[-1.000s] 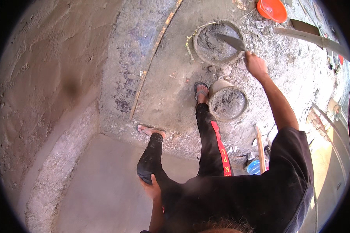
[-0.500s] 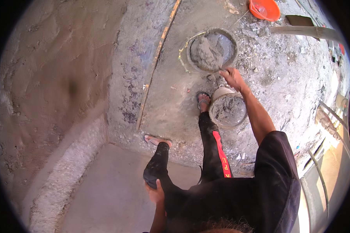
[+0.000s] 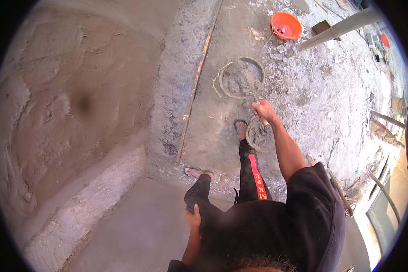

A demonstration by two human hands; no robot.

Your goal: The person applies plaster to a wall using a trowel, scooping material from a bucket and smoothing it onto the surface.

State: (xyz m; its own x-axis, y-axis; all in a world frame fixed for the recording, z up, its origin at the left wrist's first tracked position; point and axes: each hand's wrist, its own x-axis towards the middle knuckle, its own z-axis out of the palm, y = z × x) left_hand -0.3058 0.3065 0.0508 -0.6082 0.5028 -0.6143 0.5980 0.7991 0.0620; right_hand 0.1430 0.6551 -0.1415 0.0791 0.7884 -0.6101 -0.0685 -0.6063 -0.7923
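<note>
My right hand (image 3: 263, 110) is closed around the light wooden handle of a trowel (image 3: 264, 121). The trowel points away from me toward a round basin (image 3: 223, 81) of wet grey mortar (image 3: 240, 79); its blade cannot be made out against the mortar. A second round bucket (image 3: 254, 144), with grey residue inside, stands under my right forearm and is partly hidden by it. My left hand (image 3: 193, 218) rests on my bent left leg near the knee, thumb spread, the other fingers mostly hidden behind the leg.
An orange basin (image 3: 285, 26) sits beyond the mortar. A long thin wooden strip (image 3: 196, 86) lies along the floor to the left, beside a rough plastered wall (image 3: 86, 68). A pole (image 3: 340, 29) slants in at upper right. Rubble (image 3: 322, 86) covers the ground on the right.
The view has shifted, so the scene sits further right at the left side. My right hand has turned at the wrist, and the trowel handle now shows below it. My left hand stays on my leg.
</note>
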